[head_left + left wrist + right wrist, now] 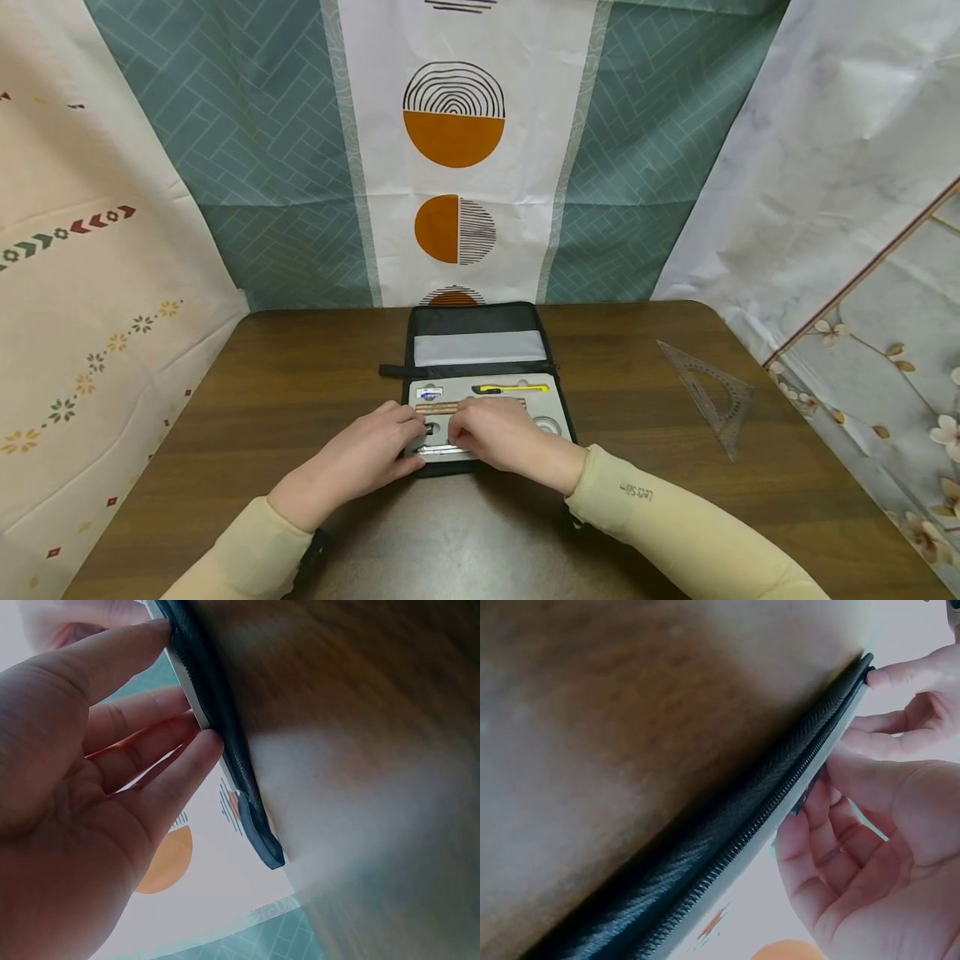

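A black zippered case [480, 317] lies unfolded on the table, its grey insert [461, 385] facing up. My left hand [375, 446] rests at the insert's left edge; in the left wrist view its thumb and extended fingers touch the zippered rim [214, 697]. Over the middle of the insert, my right hand [498, 433] has its fingers bent downward. A small dark piece [806, 793] shows between its thumb and fingertips in the right wrist view. Slots hold a boxed eraser [430, 393], a yellow utility knife [517, 388], a brown ruler [435, 409] and a silver metal tool [441, 450].
A clear set square [712, 396] lies on the right part of the wooden table [300, 358]. A whitish ring-shaped item [547, 423] sits at the insert's right side. A black strap [392, 370] sticks out left of the case. Patterned cloths hang behind the table.
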`<state>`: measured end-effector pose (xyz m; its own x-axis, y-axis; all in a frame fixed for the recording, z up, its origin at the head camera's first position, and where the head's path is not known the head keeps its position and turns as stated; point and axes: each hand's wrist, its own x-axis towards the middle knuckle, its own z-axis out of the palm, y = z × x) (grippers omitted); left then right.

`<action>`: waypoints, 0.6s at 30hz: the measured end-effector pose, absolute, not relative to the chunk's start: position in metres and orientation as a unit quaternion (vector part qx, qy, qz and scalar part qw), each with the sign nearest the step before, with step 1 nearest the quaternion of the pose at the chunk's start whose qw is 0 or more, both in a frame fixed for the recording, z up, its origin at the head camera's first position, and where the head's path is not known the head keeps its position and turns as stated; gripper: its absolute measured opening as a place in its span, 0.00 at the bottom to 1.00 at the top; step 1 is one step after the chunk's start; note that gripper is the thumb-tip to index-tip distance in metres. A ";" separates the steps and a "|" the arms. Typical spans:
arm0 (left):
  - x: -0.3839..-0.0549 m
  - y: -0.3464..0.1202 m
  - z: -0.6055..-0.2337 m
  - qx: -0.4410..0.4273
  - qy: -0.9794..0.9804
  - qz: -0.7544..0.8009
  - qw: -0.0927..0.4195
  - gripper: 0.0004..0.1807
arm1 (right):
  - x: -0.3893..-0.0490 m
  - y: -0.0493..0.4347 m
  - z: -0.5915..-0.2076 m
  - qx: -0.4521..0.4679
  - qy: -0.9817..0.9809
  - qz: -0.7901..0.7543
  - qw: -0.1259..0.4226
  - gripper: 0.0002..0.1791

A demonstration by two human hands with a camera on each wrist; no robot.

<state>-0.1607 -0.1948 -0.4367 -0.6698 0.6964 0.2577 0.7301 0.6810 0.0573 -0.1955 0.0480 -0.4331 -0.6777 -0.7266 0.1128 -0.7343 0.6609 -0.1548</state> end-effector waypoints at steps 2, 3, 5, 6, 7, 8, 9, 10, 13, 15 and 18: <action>-0.161 -0.195 -0.437 -0.391 -0.911 -0.078 0.106 0.15 | -0.197 0.047 -0.433 0.400 -0.911 0.094 0.013 0.06; -0.160 -0.195 -0.437 -0.391 -0.911 -0.078 0.105 0.15 | -0.198 0.047 -0.433 0.400 -0.912 0.094 0.009 0.06; -0.160 -0.195 -0.437 -0.390 -0.912 -0.078 0.104 0.16 | -0.199 0.046 -0.433 0.400 -0.912 0.092 0.004 0.07; -0.160 -0.195 -0.438 -0.389 -0.912 -0.078 0.103 0.16 | -0.200 0.046 -0.433 0.400 -0.912 0.092 0.002 0.07; -0.160 -0.195 -0.438 -0.389 -0.912 -0.078 0.103 0.16 | -0.200 0.046 -0.433 0.400 -0.912 0.091 0.001 0.07; -0.161 -0.195 -0.438 -0.388 -0.913 -0.078 0.102 0.16 | -0.201 0.046 -0.434 0.401 -0.912 0.090 0.000 0.07; -0.161 -0.195 -0.438 -0.388 -0.913 -0.078 0.103 0.16 | -0.201 0.046 -0.434 0.401 -0.912 0.091 -0.001 0.07; -0.161 -0.195 -0.438 -0.387 -0.913 -0.079 0.103 0.16 | -0.201 0.046 -0.434 0.401 -0.911 0.093 -0.001 0.07; -0.161 -0.195 -0.437 -0.387 -0.913 -0.080 0.102 0.16 | -0.200 0.046 -0.433 0.400 -0.911 0.097 0.001 0.07; -0.161 -0.195 -0.437 -0.387 -0.913 -0.079 0.101 0.15 | -0.199 0.046 -0.433 0.403 -0.910 0.098 0.007 0.06; -0.161 -0.195 -0.437 -0.387 -0.914 -0.079 0.096 0.16 | -0.197 0.048 -0.434 0.419 -0.903 0.093 0.019 0.05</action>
